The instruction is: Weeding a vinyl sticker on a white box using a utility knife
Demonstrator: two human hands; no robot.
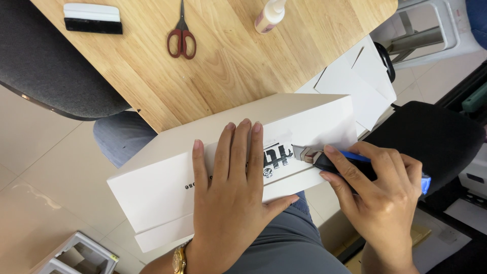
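Left hand (231,195): flat, fingers spread, pressing down the white box (167,175).
Right hand (383,195): grip clenched on a blue-black cutter (337,163), tip at the box's right edge.
Box: on the lap, touching the counter (228,61) edge.
Room: scissors (181,36) lie well apart.

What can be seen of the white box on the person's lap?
The white box is flat, rectangular and looks like cardboard, with dark print and a clear tape strip on top. It lies tilted across the lap, its far edge against the wooden table. The left hand presses flat on it; the right hand holds a blue-and-black cutter whose blade meets the tape near its right end.
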